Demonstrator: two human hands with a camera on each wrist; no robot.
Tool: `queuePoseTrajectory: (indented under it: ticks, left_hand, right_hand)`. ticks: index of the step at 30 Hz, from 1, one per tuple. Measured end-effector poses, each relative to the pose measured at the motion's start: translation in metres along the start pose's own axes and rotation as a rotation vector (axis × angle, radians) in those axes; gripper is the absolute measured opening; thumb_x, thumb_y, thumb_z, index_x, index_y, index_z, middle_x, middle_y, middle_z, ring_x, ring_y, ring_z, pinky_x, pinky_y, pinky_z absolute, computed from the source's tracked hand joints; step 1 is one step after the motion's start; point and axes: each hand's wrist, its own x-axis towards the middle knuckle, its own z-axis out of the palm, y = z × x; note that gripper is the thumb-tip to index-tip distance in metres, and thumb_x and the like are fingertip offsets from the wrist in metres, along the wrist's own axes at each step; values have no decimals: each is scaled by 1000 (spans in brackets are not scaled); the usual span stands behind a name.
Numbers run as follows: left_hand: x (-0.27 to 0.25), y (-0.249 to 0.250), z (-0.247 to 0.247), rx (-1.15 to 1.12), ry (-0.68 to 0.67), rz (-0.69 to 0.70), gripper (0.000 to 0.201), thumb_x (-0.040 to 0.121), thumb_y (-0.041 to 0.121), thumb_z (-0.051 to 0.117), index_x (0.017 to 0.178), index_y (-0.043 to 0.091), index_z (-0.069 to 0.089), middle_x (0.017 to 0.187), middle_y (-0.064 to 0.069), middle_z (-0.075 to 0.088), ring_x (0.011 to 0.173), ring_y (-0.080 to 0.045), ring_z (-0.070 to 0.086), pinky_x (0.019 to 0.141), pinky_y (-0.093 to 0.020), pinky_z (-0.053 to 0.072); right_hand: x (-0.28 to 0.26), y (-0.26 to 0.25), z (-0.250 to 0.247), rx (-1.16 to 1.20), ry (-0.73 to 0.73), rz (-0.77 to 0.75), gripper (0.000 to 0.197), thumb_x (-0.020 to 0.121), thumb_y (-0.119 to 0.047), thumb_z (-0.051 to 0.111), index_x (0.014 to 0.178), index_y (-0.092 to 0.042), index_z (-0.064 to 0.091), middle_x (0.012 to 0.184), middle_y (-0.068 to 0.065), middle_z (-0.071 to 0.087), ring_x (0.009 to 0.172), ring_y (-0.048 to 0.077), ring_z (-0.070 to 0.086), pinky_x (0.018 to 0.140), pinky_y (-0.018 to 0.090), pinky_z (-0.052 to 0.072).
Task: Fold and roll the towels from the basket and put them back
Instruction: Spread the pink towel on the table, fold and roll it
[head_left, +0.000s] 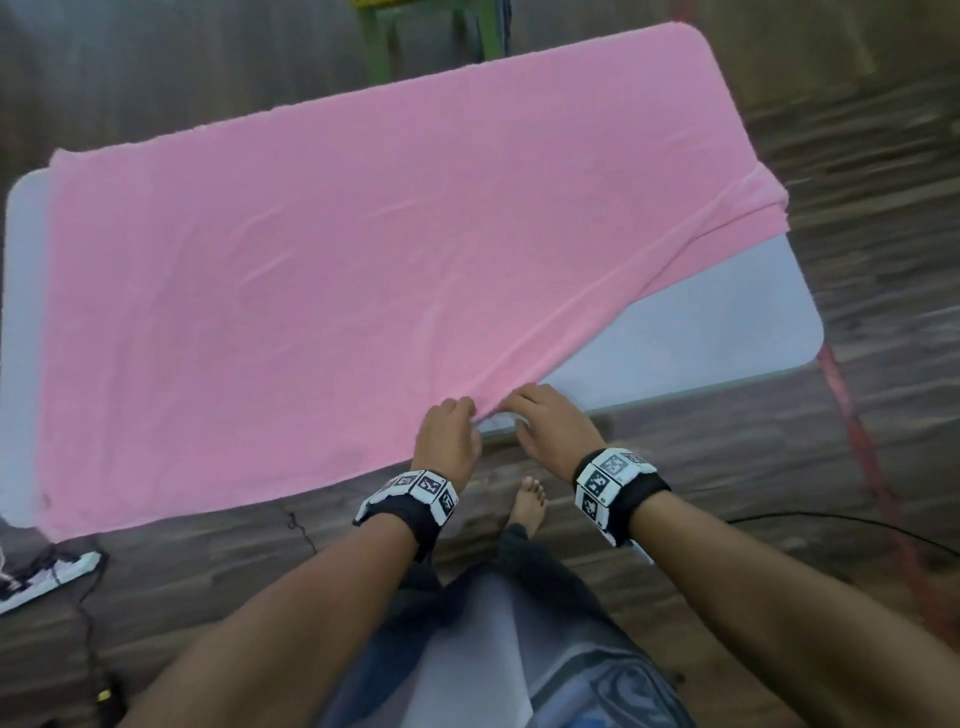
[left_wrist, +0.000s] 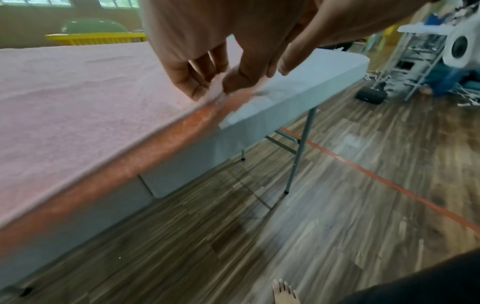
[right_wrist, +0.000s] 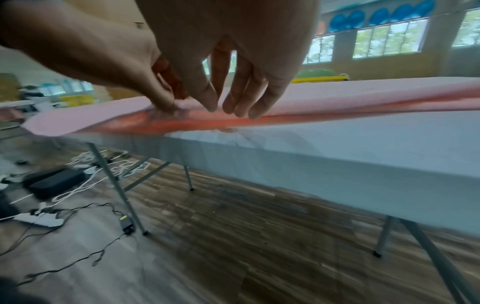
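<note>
Wood-plank floor (head_left: 857, 130), grey folding table (head_left: 727, 322) filling most of the head view. Lower left of frame: white power strip (head_left: 47, 577) with cables on the floor. Pink towel (head_left: 311, 260) lies spread across the table; its long axis runs from lower left up toward upper right, with the right end draped over the far right table corner. Near right edge is pulled in on a diagonal, leaving bare table at mid right. No basket in view.

Centre bottom of frame: left hand (head_left: 449, 434) has fingers curled, pinching the towel's near edge right at the table rim. Just beside it on the right, the right hand (head_left: 553, 426) has fingers bent down onto the same edge; thumb side is hidden, so I cannot tell if it is really gripping or only touching. The hands are very close together, nearly touching.

Step looks like an early fold, bringing the near edge over. To do it well, probably slide the hands apart along the edge before lifting so the fold line stays straight, and square up the skewed right end first. Otherwise the roll comes out lopsided.

Upper centre: green stool legs (head_left: 379, 47) behind the table.
</note>
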Motion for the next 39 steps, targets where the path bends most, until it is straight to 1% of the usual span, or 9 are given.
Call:
queuePoseTrajectory:
  ticks: [3,8,12,18,21,24,31,35,39]
  left_hand:
    - [-6,1,-5,-39,76,-26,11,92,18,55,98,10,58,86,-3,60,72,-16,46,66,-23,30]
    - [-11,1,-6,-47,103,-10,31,98,37,47,83,12,59,71,0,59,62,-20,50,59,-30,34]
    - [-14,2,-5,-12,60,33,19,94,25,50,86,12,61,72,1,56,64,-18,46,63,-37,44]
    - [-18,11,-6,54,3,60,12,91,20,51,88,11,58,76,-1,55,68,-19,44,62,-35,41]
    - [-17,15,-8,88,-3,47,12,90,21,50,87,13,57,76,0,53,68,-19,41,61,-31,33]
    - [-16,15,-10,98,-7,31,12,88,21,49,84,12,56,78,-2,58,68,-20,42,60,-31,33]
    - [-15,18,-14,85,0,47,10,88,19,49,80,13,53,73,0,53,66,-20,43,59,-30,31]
    - [-14,18,-13,137,-31,66,12,89,21,49,79,15,50,72,3,49,65,-20,43,58,-29,30]
    - [-12,22,-11,168,-53,94,12,88,22,50,79,15,52,71,3,50,63,-21,43,57,-30,31]
  right_hand:
    - [2,-6,3,-38,35,-84,32,82,-4,61,112,-15,64,114,2,63,103,18,56,93,31,45]
    - [6,-10,5,-122,100,-142,33,79,-9,69,112,-13,64,115,4,63,107,20,56,96,34,45]
    - [10,-2,2,-205,83,-186,20,78,-16,73,97,-17,67,97,0,66,91,21,60,84,36,48]
    - [11,14,-2,-372,12,-239,17,70,-16,76,83,-20,67,82,-2,65,76,23,61,73,35,49]
    - [13,23,-10,-410,-5,-203,20,66,-13,77,82,-17,66,79,0,64,72,25,61,72,35,50]
    - [14,41,-23,-434,-21,-154,21,64,-12,77,81,-16,67,76,1,66,70,26,63,72,37,50]
    - [7,100,-68,-488,25,-84,12,76,-16,77,85,-20,71,78,0,70,71,25,66,79,41,47]
    - [-8,141,-100,-526,38,46,7,84,-17,70,91,-19,74,86,3,72,78,27,66,87,42,39]
    - [-23,171,-126,-650,22,174,11,79,-12,71,86,-20,71,82,1,70,79,25,65,90,43,31]
